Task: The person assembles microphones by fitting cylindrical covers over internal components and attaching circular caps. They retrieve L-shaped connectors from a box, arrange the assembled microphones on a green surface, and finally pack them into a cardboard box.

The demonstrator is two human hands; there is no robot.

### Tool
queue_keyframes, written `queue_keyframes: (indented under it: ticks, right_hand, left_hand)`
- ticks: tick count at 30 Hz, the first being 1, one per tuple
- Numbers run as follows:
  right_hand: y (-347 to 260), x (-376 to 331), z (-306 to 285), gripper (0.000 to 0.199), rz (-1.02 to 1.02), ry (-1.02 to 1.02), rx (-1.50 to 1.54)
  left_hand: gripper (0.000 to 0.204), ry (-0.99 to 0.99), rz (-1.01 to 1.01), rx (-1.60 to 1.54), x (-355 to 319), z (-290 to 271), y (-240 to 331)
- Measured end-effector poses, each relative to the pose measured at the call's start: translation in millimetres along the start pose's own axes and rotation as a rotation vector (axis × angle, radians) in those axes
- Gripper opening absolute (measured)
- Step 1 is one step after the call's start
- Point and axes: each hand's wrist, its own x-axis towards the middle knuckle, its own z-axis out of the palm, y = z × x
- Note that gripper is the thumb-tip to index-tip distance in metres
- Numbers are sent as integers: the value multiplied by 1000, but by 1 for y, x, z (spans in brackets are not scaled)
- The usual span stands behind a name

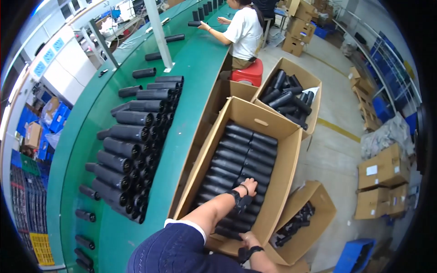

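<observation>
A tall open cardboard box (286,182) stands before me, holding two columns of black cylinders (235,142) laid on their sides. My left arm reaches over the near-left side, and my left hand (248,186) is in the box with its fingers curled down around a black cylinder near the middle. At the box's near end, my right hand (248,239) grips the right end of the nearest black cylinder (227,232). Both wrists wear dark bands. The fingertips of both hands are partly hidden.
Left, a green workbench (175,136) carries a stack of black cylinders (132,132). Open boxes with loose black cylinders (289,98) and small black parts (296,223) flank mine. A person (245,27) sits beyond on a red stool (249,73). A blue bin (355,255) is lower right.
</observation>
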Motion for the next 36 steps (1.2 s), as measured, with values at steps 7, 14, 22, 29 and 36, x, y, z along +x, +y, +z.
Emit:
queue_keyframes:
  ticks: [7,14,22,29,36]
  right_hand:
    - [-11,14,-1,53,34,-2,361]
    - [-27,0,-5,60,210,-120,304]
    - [-20,7,-6,60,241,-104,395]
    - [0,21,1,43,296,-201,445]
    - [-14,-5,-13,49,178,-314,397]
  left_hand:
    - [45,129,130,277,32,30,9]
    - [27,49,221,329,42,30,-3]
    - [54,-301,317,31,36,-17,5]
    - [79,-446,223,-70,25,10,-6]
    - [106,-568,167,-37,15,-10,-2]
